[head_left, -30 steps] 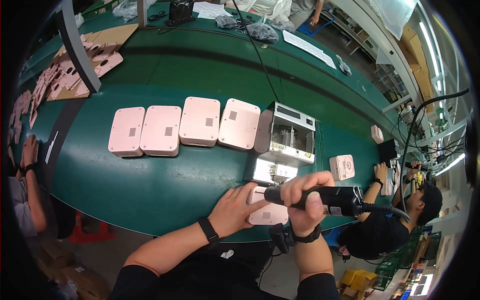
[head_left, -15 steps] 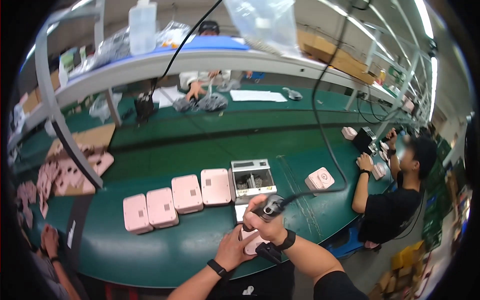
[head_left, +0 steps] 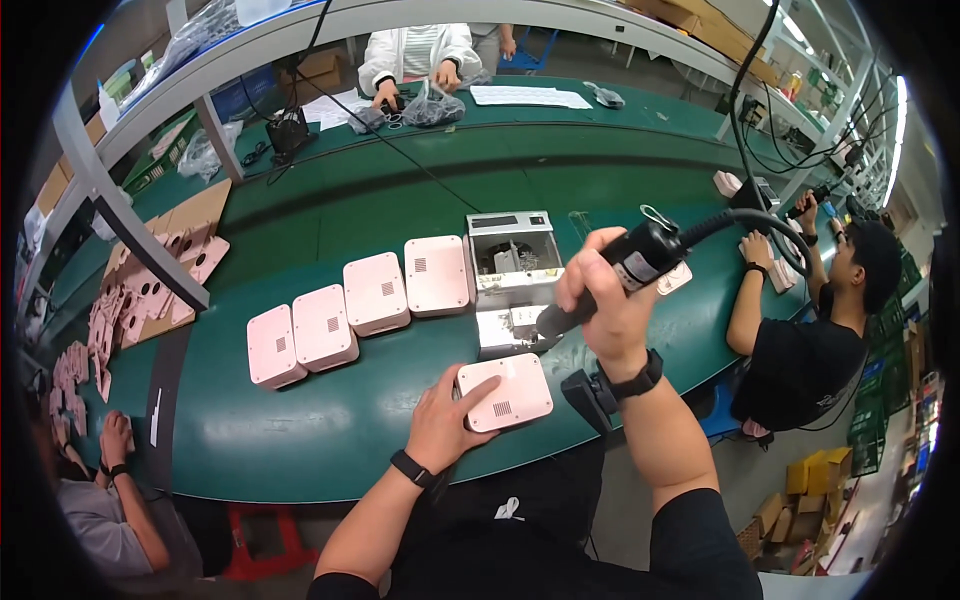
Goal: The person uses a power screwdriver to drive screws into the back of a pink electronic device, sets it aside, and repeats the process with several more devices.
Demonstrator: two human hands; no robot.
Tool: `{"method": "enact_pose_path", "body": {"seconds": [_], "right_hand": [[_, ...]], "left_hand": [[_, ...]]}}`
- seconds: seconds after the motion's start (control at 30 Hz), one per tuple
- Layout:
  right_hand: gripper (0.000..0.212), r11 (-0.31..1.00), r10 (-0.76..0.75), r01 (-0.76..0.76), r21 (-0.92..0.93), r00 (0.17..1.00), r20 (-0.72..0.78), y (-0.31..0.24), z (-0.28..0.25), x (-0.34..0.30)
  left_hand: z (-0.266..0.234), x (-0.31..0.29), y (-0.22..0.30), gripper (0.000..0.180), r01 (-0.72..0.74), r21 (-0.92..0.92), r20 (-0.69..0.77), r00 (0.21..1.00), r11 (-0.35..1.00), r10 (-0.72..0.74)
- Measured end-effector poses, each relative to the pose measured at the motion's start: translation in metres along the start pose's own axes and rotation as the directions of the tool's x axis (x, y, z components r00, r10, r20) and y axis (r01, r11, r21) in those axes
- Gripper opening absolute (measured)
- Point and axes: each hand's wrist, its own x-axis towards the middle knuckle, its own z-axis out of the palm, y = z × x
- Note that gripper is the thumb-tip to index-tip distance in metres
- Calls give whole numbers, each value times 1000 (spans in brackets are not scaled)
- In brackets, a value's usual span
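My right hand (head_left: 618, 318) grips a black electric screwdriver (head_left: 645, 252) above the bench, its lower end slanting toward the front of a metal screw feeder (head_left: 515, 272). Whether its tip touches the feeder, I cannot tell. Near the bench's front edge, my left hand (head_left: 438, 422) holds a pink plastic box (head_left: 518, 388) by its left side, thumb across the top. The box lies flat, with small holes at its corners and a slotted grille. A black device is strapped at my right wrist.
Several more pink boxes (head_left: 375, 290) stand in a row left of the feeder. Flat pink pieces (head_left: 150, 275) lie on cardboard at far left. The screwdriver's black cable (head_left: 745, 215) loops rightward. Co-workers sit left and right (head_left: 810, 330); another works across the bench.
My right hand has lifted the screwdriver off the pink box and moved it up and right. My left hand still holds the box, now uncovered. The view has tilted downward.
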Motion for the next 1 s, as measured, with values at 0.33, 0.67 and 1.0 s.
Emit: {"method": "enact_pose_path", "body": {"seconds": [0.33,0.67,1.0], "right_hand": [[7,985,141,-142,-98,990,-23,40,-2,-28],[17,913,210,-172,369,976,-64,-2,-69,-85],[24,993,100,-102,65,995,31,-8,-36,-84]], "left_hand": [[-3,-20,-4,75,49,-63,-6,999,997,-50],[15,-7,-8,76,-70,-131,-56,996,989,63],[1,0,-7,75,30,-37,-20,999,999,-30]]}}
